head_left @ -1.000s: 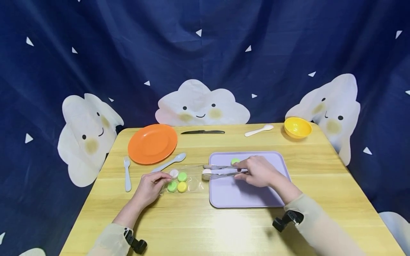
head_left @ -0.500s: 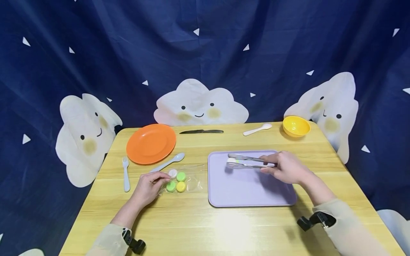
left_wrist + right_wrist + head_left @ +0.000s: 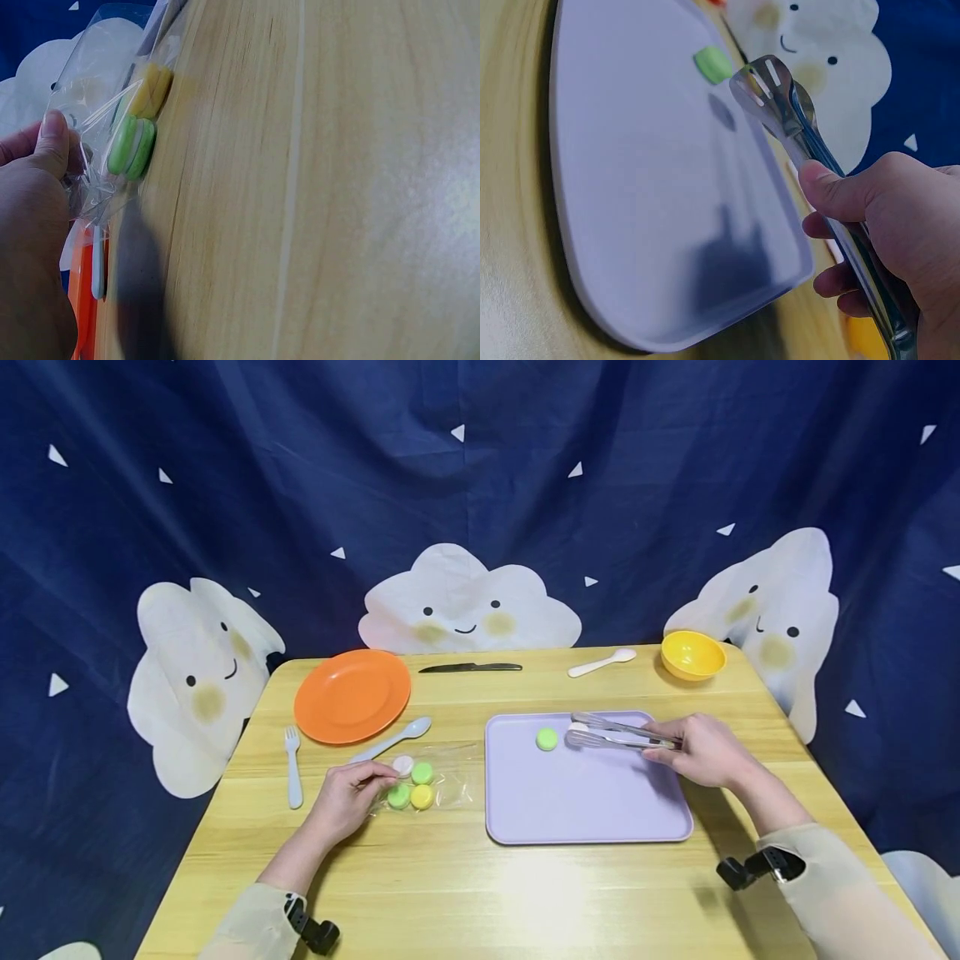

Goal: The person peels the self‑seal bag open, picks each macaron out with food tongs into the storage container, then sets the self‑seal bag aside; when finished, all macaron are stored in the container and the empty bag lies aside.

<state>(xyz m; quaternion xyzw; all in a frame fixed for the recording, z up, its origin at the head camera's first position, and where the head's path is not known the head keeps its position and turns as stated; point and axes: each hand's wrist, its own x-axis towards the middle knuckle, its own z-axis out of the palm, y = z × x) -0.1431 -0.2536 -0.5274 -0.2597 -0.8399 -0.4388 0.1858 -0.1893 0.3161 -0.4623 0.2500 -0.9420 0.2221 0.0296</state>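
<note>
My left hand (image 3: 347,802) pinches the end of a clear plastic bag (image 3: 457,787), thumb against fingers. Inside the bag sit a white macaron (image 3: 403,766), a yellow macaron (image 3: 422,797) and two green ones; the left wrist view shows a green macaron (image 3: 132,146) on edge near my thumb. My right hand (image 3: 708,752) grips metal tongs (image 3: 787,97), whose slotted tips hold a white macaron (image 3: 578,727) above the lilac tray (image 3: 585,814). Left of the tips, another green macaron (image 3: 547,739) lies on the tray.
An orange plate (image 3: 352,697), a blue spoon (image 3: 392,740) and a blue fork (image 3: 294,768) lie on the left. Along the far edge are a black knife (image 3: 471,668), a white spoon (image 3: 602,662) and a yellow bowl (image 3: 693,655). A curtain hangs behind the table.
My right hand has carried the tongs with the white macaron from beside the bag rightward over the tray, uncovering the green macaron. My left hand keeps its hold on the bag.
</note>
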